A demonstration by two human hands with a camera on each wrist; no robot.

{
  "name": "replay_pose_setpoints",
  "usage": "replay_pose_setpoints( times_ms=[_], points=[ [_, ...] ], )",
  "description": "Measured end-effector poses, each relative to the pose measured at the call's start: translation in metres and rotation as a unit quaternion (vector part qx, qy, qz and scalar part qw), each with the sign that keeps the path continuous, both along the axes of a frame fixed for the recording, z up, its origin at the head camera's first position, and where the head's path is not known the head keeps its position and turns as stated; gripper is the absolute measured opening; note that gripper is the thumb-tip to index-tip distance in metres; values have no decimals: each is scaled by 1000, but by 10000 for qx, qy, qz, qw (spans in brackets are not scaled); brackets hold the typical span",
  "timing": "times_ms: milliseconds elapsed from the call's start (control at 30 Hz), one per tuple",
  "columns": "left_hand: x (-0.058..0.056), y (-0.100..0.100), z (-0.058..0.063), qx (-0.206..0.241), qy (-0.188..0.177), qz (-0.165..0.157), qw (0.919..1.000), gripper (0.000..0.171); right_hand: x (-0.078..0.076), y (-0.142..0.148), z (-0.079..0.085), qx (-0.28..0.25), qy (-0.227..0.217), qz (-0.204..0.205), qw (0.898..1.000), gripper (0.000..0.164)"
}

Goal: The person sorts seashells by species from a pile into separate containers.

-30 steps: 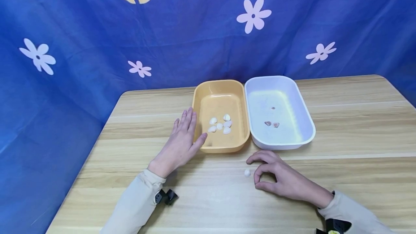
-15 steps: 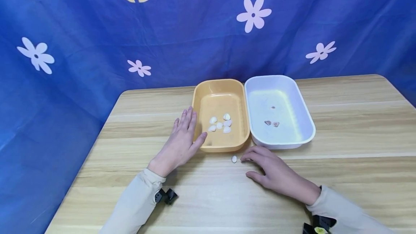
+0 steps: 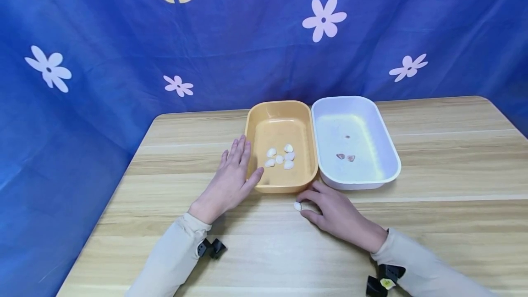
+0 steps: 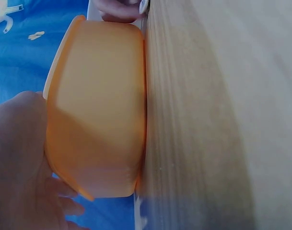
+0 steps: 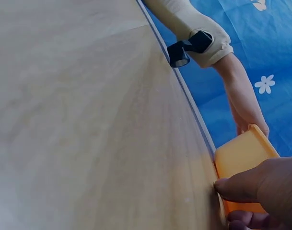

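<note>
A small white seashell (image 3: 298, 206) lies on the table just in front of the orange tray (image 3: 284, 189). My right hand (image 3: 336, 212) has its curled index finger and thumb on either side of that shell, fingertips right at its edges. The shell (image 4: 144, 5) also shows beside the fingers at the top of the left wrist view. My left hand (image 3: 227, 182) rests with straight fingers along the tray's left rim, thumb over the near left corner. Inside the tray sit several white seashells (image 3: 279, 159). In the right wrist view, the right thumb (image 5: 239, 187) hides the shell.
A white tray (image 3: 359, 184) stands against the orange one on its right, holding a few small brown shells (image 3: 351, 158). Both trays are near the back of the wooden table (image 3: 264, 255). A blue curtain (image 3: 247, 35) with flower shapes hangs behind.
The white shell has shifted left and toward the trays from where it lay one second ago. My right hand has followed leftward and closed around it. My left hand stays put.
</note>
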State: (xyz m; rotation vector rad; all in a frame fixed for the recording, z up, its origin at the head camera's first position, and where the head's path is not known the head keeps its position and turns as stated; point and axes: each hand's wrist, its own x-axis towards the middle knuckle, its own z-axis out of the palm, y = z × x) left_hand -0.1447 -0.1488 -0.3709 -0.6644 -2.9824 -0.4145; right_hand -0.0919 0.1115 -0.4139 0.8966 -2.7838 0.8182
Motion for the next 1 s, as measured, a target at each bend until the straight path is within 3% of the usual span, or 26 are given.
replay_pose_setpoints(
  times_ms=[433,633,833,1000],
  points=[
    [-1,0,-1,-16,14,6,10000,75,-2,8,-4,-299,-27,480,9984,15],
    [0,1,-1,8,-25,4,10000,75,4,16,-3,-252,630,996,9927,13],
    [-1,1,0,15,-44,4,10000,76,13,32,13,-770,800,1176,9868,19],
    [-1,1,1,9,-37,-4,10000,76,12,49,30,-1404,1056,1325,9755,23]
  ],
)
